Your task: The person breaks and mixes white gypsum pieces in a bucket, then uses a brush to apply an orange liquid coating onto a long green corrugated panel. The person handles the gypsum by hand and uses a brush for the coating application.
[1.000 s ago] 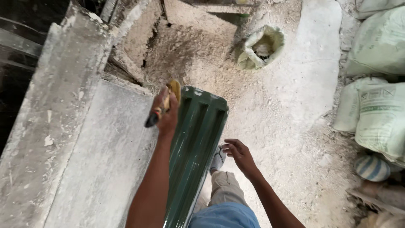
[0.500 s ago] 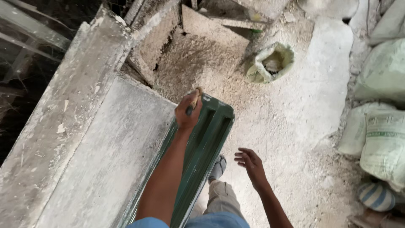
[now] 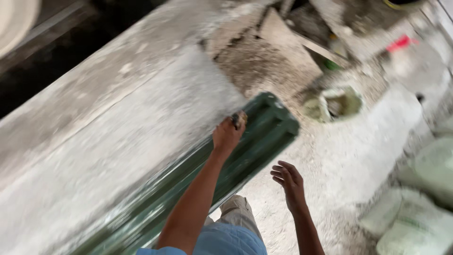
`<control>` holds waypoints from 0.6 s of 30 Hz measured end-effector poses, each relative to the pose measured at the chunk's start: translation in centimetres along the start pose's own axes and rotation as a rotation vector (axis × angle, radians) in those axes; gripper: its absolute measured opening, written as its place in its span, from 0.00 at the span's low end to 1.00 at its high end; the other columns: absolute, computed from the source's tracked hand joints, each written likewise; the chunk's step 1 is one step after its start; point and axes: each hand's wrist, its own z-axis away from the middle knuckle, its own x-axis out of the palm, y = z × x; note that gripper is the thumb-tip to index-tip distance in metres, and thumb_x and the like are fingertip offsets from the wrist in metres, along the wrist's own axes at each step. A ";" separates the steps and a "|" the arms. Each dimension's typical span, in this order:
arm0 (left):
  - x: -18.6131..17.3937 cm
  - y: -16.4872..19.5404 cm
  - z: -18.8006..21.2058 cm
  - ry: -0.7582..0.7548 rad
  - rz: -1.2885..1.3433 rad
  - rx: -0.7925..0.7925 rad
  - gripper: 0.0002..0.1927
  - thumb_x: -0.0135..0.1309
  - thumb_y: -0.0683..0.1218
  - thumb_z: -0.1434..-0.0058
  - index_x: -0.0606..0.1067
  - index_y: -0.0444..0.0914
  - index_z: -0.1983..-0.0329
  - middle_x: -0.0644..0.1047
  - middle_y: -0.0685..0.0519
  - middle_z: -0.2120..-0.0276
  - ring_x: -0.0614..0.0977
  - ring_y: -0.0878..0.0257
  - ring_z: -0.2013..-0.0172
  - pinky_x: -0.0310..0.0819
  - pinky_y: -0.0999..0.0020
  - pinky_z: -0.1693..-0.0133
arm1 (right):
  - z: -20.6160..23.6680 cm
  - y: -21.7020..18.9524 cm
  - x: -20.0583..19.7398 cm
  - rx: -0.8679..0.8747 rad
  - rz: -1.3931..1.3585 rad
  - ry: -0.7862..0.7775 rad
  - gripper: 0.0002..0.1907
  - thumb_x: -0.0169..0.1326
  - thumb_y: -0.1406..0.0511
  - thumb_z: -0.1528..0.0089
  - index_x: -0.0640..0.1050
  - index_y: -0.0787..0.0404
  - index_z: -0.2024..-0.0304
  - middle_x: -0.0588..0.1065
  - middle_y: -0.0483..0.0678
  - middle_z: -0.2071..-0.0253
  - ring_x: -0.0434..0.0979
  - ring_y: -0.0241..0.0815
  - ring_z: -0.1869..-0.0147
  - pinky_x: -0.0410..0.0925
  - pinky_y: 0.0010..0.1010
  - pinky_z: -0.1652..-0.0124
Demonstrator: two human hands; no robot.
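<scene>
Beside concrete slab, left hand brushes green panel.

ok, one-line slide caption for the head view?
Left hand grips a brush on a green ribbed panel; right hand hangs open beside it.

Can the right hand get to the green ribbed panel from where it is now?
Probably yes. The right hand hangs open in the air just beside the green ribbed panel, with only bare ground between them. The left hand holds a brush on the panel farther along, not in the way.
</scene>
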 end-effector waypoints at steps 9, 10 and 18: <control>-11.9 -11.5 12.7 0.175 -0.049 0.034 0.18 0.58 0.54 0.40 0.79 0.54 0.46 0.83 0.54 0.62 0.84 0.50 0.71 0.78 0.52 0.64 | -1.1 0.4 7.4 -0.052 0.196 -0.311 0.19 0.45 0.63 0.29 0.72 0.66 0.39 0.78 0.57 0.48 0.80 0.51 0.44 0.74 0.43 0.45; -13.4 -13.1 13.9 0.203 -0.046 0.015 0.16 0.58 0.56 0.39 0.79 0.55 0.47 0.83 0.54 0.62 0.84 0.51 0.70 0.77 0.52 0.64 | -0.7 0.7 8.7 -0.076 0.216 -0.348 0.19 0.45 0.63 0.29 0.72 0.66 0.39 0.78 0.57 0.48 0.81 0.51 0.44 0.74 0.42 0.45; -26.7 -28.4 25.3 0.096 -0.202 -0.209 0.21 0.54 0.63 0.37 0.80 0.47 0.51 0.83 0.50 0.65 0.85 0.49 0.65 0.77 0.46 0.61 | 9.9 7.2 22.6 -0.014 0.298 -0.476 0.21 0.45 0.61 0.30 0.70 0.65 0.38 0.77 0.57 0.46 0.79 0.50 0.43 0.72 0.43 0.44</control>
